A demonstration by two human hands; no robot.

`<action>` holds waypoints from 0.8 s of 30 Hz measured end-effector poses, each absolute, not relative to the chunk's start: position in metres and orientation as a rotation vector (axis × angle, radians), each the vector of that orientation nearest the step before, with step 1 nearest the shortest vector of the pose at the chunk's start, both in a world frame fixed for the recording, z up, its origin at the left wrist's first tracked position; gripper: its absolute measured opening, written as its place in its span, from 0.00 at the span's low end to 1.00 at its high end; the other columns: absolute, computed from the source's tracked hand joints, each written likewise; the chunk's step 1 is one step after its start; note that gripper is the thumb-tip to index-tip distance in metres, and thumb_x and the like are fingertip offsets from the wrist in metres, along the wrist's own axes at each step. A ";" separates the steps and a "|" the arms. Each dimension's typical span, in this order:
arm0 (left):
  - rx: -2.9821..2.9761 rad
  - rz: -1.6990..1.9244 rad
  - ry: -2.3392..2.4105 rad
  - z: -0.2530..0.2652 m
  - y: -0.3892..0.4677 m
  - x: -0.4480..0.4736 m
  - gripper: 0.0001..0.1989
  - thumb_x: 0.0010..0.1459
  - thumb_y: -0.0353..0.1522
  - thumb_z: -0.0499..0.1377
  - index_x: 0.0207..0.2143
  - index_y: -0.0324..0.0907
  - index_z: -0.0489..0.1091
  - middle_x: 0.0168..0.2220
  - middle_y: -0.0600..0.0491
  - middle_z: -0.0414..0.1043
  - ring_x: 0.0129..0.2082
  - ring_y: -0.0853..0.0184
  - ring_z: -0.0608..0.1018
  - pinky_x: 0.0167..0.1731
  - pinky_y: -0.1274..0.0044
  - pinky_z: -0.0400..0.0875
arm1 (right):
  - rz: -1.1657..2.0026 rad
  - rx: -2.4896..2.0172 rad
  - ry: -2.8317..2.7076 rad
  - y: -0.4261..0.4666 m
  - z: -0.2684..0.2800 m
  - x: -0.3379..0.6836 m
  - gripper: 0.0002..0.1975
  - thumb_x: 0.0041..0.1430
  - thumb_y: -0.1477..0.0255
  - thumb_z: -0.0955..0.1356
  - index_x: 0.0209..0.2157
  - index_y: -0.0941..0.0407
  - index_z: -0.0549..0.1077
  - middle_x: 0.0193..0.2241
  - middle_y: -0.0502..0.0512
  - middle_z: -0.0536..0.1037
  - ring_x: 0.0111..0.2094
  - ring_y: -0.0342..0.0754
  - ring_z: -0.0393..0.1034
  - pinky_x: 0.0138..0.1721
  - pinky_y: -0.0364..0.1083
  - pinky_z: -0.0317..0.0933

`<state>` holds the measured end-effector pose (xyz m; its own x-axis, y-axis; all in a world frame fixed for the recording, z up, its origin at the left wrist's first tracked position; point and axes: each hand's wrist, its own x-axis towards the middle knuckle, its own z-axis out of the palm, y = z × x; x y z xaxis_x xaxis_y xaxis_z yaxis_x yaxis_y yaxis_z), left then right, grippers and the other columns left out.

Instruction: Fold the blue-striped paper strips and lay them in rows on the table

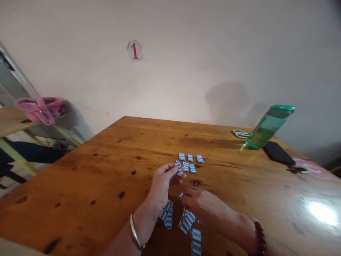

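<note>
My left hand [163,177] pinches a small blue-and-white label sheet [179,168] between thumb and fingers, just above the table. My right hand [198,202] is closed, fingertips pointing left, and the blue-and-white corner of a label sheet [181,194] shows at them. Beyond the left hand, several small label sheets [190,157] lie in two short rows. Nearer to me lie loose, overlapping sheets: one group [167,215] by my left wrist, another group [187,221] under my right hand, and a long strip [196,241] closest to me.
The wooden table [149,142] meets a pale wall. At its right stand a green water bottle [269,127], a dark phone [278,153], a pale looped cord [240,134] and a pink round mat [313,168]. A pink cloth [42,109] rests on a wooden surface at left.
</note>
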<state>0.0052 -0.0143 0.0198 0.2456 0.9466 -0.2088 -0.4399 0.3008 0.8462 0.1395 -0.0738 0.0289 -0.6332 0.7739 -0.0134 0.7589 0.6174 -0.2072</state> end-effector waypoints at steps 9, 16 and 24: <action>0.777 1.035 0.846 0.017 -0.016 0.007 0.09 0.41 0.32 0.64 0.26 0.36 0.71 0.26 0.49 0.76 0.24 0.68 0.77 0.23 0.80 0.67 | 1.227 -1.180 -1.266 -0.064 0.013 0.146 0.08 0.45 0.70 0.68 0.28 0.56 0.66 0.20 0.45 0.68 0.19 0.39 0.59 0.21 0.40 0.53; 0.807 1.001 0.846 0.015 -0.019 0.010 0.09 0.42 0.32 0.64 0.26 0.36 0.70 0.26 0.49 0.76 0.25 0.67 0.77 0.25 0.80 0.68 | 1.464 -1.060 -0.893 -0.067 0.003 0.151 0.09 0.45 0.70 0.72 0.25 0.59 0.70 0.21 0.50 0.74 0.23 0.41 0.66 0.27 0.41 0.57; 0.836 0.944 0.870 0.015 -0.023 0.015 0.10 0.41 0.33 0.64 0.27 0.35 0.71 0.25 0.49 0.76 0.23 0.69 0.76 0.25 0.79 0.68 | 1.434 -1.048 -0.840 -0.069 0.004 0.155 0.09 0.45 0.68 0.72 0.23 0.59 0.72 0.20 0.48 0.73 0.20 0.39 0.64 0.25 0.39 0.57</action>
<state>0.0145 -0.0225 0.0153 0.3251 0.9134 -0.2450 -0.3177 0.3495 0.8815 0.1551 -0.0689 0.0039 0.0103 0.9895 -0.1441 -0.3581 -0.1309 -0.9245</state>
